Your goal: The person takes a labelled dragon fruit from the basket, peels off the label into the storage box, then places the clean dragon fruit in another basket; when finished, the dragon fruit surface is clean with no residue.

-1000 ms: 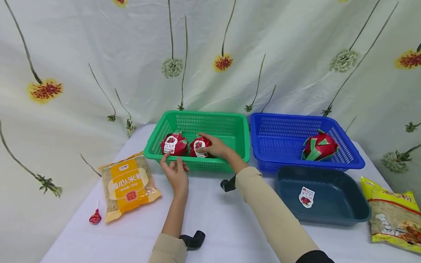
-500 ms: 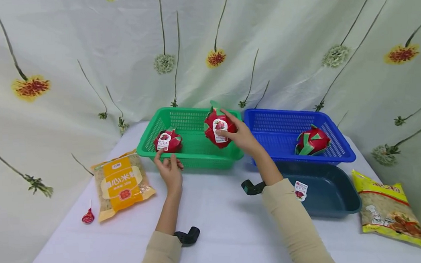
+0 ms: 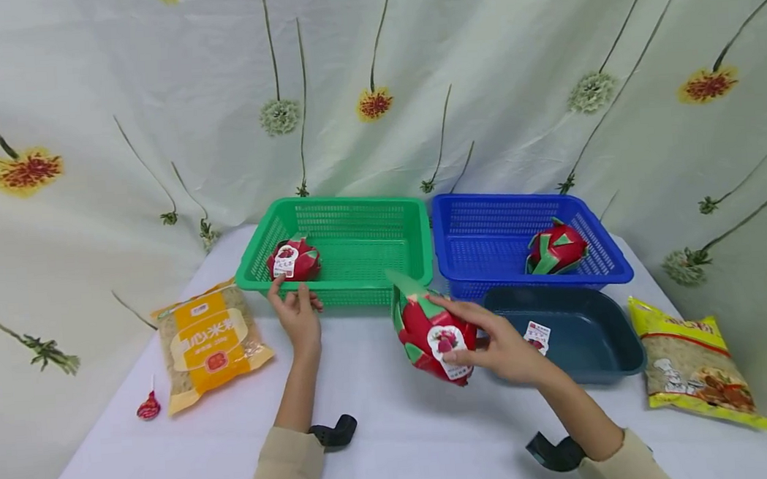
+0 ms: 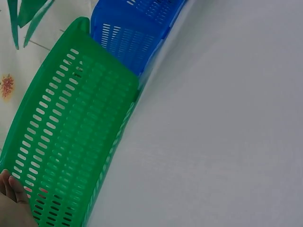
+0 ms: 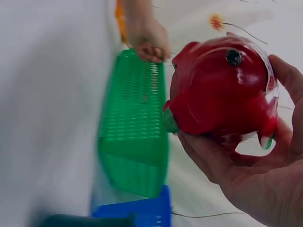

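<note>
Hanging over the white-covered bench (image 3: 383,445), in front of the green basket (image 3: 360,296), a dragon fruit (image 3: 422,332) is gripped by the right hand (image 3: 509,349). Its fingers are bent around the fruit, and the thumb is laid across the white label (image 3: 445,338). The fruit is tilted, its green top directed toward the basket. In the right wrist view a dark round spot is shown on its red surface.

The left hand (image 3: 300,321) is placed at the front rim of the green basket, its fingers relaxed and loosely bent, just beside a second dragon fruit (image 3: 306,260) that is contained there at the left end.

A third dragon fruit (image 3: 560,247) is held in the blue basket (image 3: 483,252), right of the green one. Directly in front, a dark tray (image 3: 594,336) is positioned, with a loose sticker (image 3: 537,335) inside. It is flanked on the right by a yellow bag (image 3: 701,366). An orange bag (image 3: 213,345) and a red lollipop (image 3: 148,408) are located at the left.
</note>
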Demonstrator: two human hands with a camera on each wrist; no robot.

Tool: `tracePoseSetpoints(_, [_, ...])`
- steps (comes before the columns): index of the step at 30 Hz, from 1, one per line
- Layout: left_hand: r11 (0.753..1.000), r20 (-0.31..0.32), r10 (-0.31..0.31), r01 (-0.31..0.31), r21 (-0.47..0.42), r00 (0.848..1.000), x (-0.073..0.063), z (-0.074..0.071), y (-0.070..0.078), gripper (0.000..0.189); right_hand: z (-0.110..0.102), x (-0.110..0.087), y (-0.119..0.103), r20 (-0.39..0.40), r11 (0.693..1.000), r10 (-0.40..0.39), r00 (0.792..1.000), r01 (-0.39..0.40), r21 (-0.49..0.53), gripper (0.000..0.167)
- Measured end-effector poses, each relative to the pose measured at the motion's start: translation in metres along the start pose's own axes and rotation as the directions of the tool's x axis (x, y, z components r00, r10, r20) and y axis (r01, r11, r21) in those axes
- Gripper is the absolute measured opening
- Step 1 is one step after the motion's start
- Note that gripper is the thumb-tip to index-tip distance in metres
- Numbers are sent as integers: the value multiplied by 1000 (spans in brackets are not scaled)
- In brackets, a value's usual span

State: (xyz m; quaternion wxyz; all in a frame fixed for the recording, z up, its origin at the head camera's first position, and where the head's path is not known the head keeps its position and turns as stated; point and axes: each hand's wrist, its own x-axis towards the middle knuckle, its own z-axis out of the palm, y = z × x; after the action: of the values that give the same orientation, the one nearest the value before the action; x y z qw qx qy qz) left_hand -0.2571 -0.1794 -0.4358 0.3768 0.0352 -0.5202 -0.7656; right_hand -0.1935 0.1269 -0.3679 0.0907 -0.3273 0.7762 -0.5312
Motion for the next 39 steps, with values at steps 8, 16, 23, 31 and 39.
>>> tracePoseSetpoints(8, [1000, -4, 12, -13, -26, 1000, 5, -5, -19, 41, 16, -17, 34, 228, 999, 44, 973, -50, 19, 69])
tracePoseSetpoints(16, [1000, 0, 9, -9, 9, 1000, 3, -4, -16, 41, 20, 2, 53, 280, 999, 38, 959, -31, -31, 66])
tracePoseSetpoints(23, [998, -5, 23, -22, 56, 1000, 3, -7, -20, 42, 18, 18, 67, 254, 999, 20, 967, -29, 33, 80])
tracePoseSetpoints(31, [999, 16, 8, -9, 51, 1000, 2, -6, -10, 44, 24, 17, 71, 130, 989, -58, 990, 75, -128, 77])
tracePoseSetpoints(39, [999, 20, 6, -7, 53, 1000, 0, -5, -9, 44, 37, 11, 78, 37, 981, -3, 999, 10, -196, 69])
